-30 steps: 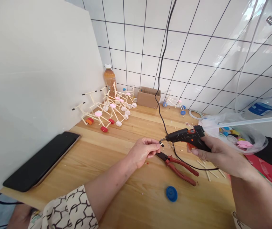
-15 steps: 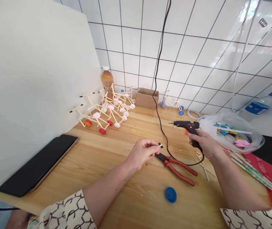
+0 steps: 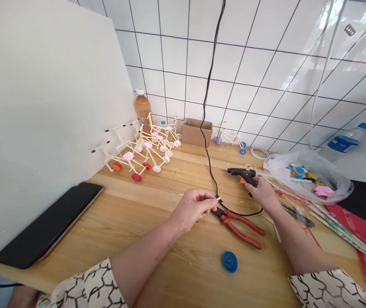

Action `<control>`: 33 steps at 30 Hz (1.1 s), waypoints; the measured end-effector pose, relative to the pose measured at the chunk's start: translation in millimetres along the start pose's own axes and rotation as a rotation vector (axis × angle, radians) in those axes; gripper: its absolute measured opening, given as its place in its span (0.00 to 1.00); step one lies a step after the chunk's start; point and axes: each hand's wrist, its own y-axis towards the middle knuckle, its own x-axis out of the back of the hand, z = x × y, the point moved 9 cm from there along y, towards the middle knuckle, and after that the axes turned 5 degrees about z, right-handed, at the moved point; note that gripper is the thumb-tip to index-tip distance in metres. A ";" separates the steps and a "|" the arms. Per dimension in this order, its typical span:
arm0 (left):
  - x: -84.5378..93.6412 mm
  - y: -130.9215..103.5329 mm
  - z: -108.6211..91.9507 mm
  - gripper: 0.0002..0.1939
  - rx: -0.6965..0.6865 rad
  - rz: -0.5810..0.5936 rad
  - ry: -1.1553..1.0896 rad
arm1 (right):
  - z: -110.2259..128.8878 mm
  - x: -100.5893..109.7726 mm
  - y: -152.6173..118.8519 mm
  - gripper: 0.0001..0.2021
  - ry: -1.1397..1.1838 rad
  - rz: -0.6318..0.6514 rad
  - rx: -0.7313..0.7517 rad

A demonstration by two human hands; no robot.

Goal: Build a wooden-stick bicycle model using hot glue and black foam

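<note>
My left hand (image 3: 193, 209) is closed in a pinch on a small black-and-pale stick piece (image 3: 219, 199), just above the jaws of the red-handled pliers (image 3: 241, 231). Fingertips partly cover the piece. In my right hand (image 3: 263, 193) is a black hot glue gun (image 3: 245, 173) with an orange trigger, its nozzle pointing left and its body low over the table. A small light is lit on its side. Nearer to me, a blue bottle cap (image 3: 229, 262) lies on the wood.
Several stick bicycle models (image 3: 134, 149) with cap wheels stand at the back left by a tea bottle (image 3: 143, 107). A cardboard box (image 3: 196, 131), tape roll (image 3: 259, 153), plastic bag of caps (image 3: 311, 175) and water bottle (image 3: 346, 140) line the back. A black phone (image 3: 50, 222) lies left.
The glue gun in my right hand has moved left and slightly down, toward the table. My left hand has barely moved, its pinched piece turned slightly.
</note>
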 end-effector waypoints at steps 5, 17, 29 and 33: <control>-2.2 -1.7 -4.9 0.11 -0.037 0.010 0.077 | -0.7 4.8 -4.9 0.10 -0.161 -0.089 -0.004; -6.2 -11.5 -21.1 0.09 -0.125 -0.026 0.310 | 111.0 -39.4 -94.6 0.11 0.334 0.588 0.222; -9.2 -15.4 -30.4 0.08 -0.271 -0.055 0.419 | 104.5 -48.3 -98.9 0.10 0.494 0.557 0.067; -10.2 -16.7 -33.7 0.09 -0.294 -0.062 0.466 | 105.1 -50.9 -101.5 0.08 0.587 0.578 0.037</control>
